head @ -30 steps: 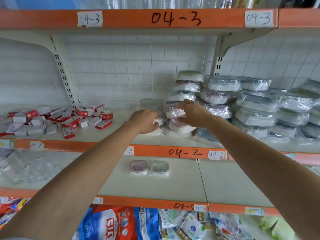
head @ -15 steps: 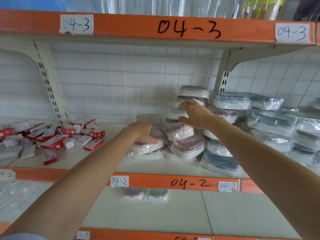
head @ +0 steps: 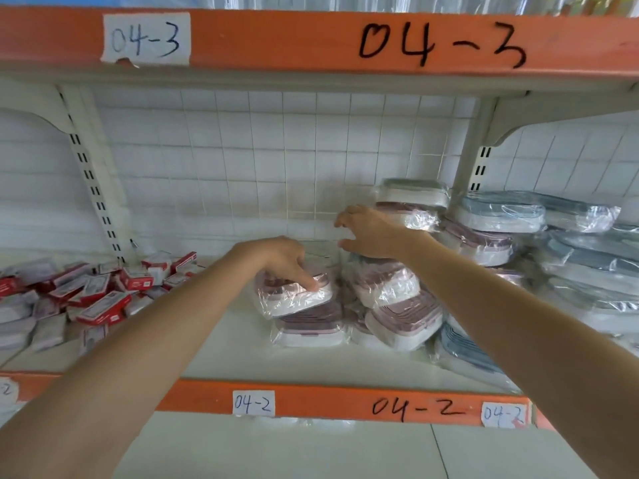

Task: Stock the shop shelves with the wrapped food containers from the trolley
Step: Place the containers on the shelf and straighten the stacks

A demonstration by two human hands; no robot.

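Note:
Two pink wrapped containers are stacked on the 04-2 shelf point(head: 311, 366). My left hand point(head: 280, 261) rests on the upper pink container point(head: 294, 300), fingertips pressing its lid. Under it lies the lower pink container point(head: 311, 328). My right hand point(head: 370, 233) hovers just right of it with fingers spread and loosely bent, holding nothing, above a leaning pile of pink containers point(head: 387, 288). A taller stack of containers point(head: 413, 197) rises behind my right wrist. The trolley is out of view.
Blue wrapped containers point(head: 501, 216) fill the shelf to the right. Several small red and white boxes point(head: 103, 305) lie in a heap at the left. The 04-3 shelf edge point(head: 276, 39) hangs overhead, and a bracket upright point(head: 466, 174) stands behind the stacks.
A pink container that both hands held has been set on the left stack. My right hand let go and rose to the right; my left hand stays on it. The view moved closer.

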